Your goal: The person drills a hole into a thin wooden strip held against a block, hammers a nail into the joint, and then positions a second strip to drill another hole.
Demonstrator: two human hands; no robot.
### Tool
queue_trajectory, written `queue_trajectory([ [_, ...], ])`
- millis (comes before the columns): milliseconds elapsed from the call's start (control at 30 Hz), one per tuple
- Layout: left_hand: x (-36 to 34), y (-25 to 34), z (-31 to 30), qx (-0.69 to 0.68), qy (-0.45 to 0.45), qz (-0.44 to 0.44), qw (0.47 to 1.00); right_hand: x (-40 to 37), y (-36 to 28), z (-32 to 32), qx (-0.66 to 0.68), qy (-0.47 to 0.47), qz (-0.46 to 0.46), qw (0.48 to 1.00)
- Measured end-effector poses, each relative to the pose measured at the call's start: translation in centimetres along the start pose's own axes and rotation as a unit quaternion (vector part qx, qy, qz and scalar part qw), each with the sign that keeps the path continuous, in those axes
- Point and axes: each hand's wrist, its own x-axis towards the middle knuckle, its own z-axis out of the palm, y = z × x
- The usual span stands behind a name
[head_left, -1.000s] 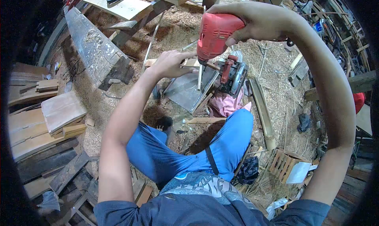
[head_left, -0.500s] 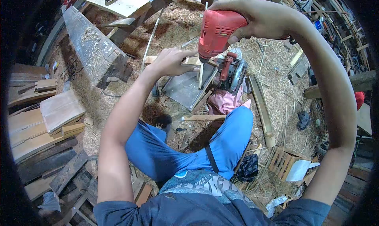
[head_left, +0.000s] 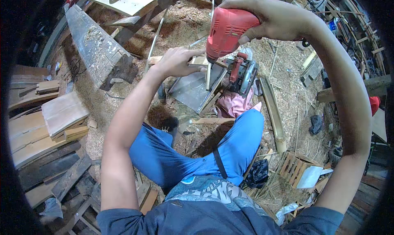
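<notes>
My right hand [head_left: 283, 19] is wrapped around the handle of a red power drill [head_left: 230, 32], which points downward. The drill's tip meets the top of a light wooden piece [head_left: 208, 77], whose narrow edge faces me. My left hand [head_left: 178, 62] grips this wood beside the drill tip, index finger along the top and thumb below. Its other fingers are partly hidden. Beneath lies a flat grey board [head_left: 186, 93]. Just right of that, a circular saw [head_left: 242, 75] with a red handle rests near a pink cloth [head_left: 234, 105].
A thick dusty beam [head_left: 98, 46] lies at the upper left. Stacked boards [head_left: 63, 114] fill the left side. A long wooden channel [head_left: 271, 114] is on the sawdust-covered ground to the right, near a slatted wooden crate [head_left: 293, 169] and a black plastic bag [head_left: 257, 173].
The drill and both hands stay almost in place. Only a very slight shift of the drill and the arms shows.
</notes>
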Motion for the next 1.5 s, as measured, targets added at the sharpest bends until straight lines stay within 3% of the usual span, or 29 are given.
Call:
queue_trajectory([
  [167,-0.1,-0.2,0.1,-0.002,0.005,-0.002,1.0,-0.1,0.4,0.2,0.009,0.004,-0.031,0.999],
  [1033,0.0,-0.7,0.6,-0.001,0.011,0.001,1.0,-0.9,0.6,0.9,-0.006,0.031,0.037,0.999],
  [1167,-0.1,-0.6,0.5,-0.002,0.015,-0.001,1.0,-0.8,0.5,0.8,0.001,0.027,0.012,1.0],
  [1233,-0.1,-0.6,0.4,0.0,0.007,-0.007,1.0,-0.7,-0.3,0.7,0.075,0.0,0.072,0.995],
  [1333,-0.1,-0.4,0.2,-0.008,0.004,-0.009,1.0,-0.8,0.4,1.0,0.04,0.023,0.029,0.999],
  [1500,0.0,-0.3,0.3,0.0,0.005,-0.011,1.0,-1.1,0.9,1.2,0.005,0.038,0.032,0.999],
])
